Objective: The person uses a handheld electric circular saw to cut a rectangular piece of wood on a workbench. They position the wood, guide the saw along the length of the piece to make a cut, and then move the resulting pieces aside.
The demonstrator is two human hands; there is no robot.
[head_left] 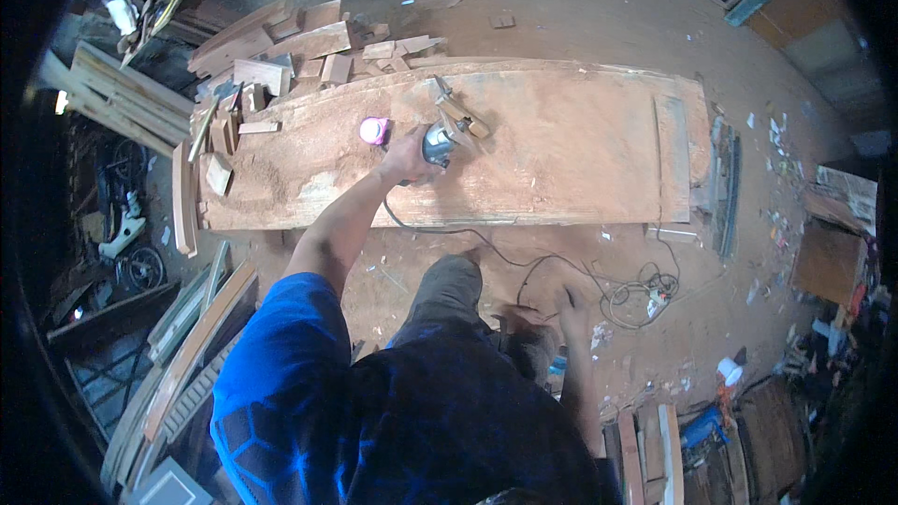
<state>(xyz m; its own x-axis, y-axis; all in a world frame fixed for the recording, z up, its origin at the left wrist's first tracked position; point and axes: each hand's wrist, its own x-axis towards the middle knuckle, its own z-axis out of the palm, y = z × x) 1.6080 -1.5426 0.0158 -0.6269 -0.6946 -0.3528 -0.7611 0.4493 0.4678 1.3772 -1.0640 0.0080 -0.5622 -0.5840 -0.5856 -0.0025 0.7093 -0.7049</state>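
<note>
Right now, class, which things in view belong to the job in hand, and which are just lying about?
Seemingly in the job:
- silver-and-black power tool in the grip of the left hand
- thin dark cable
- broad, dusty wooden board under the tool

Seemingly lying about:
- pink round object, untouched
- heaped reddish-brown wood offcuts
- long pale planks

From where I watch, I can make out a handheld power tool [439,144] with a rounded body, dark grey and silvery, gripped at its left side. Its head points up and to the right, where tan, wood-coloured parts and a pale metal piece show; I can't tell its exact kind. It sits on the dusty tabletop [580,150], left of the middle. Its dark cord [440,231] drops past the near edge toward a loose tangle on the floor [599,365].
</note>
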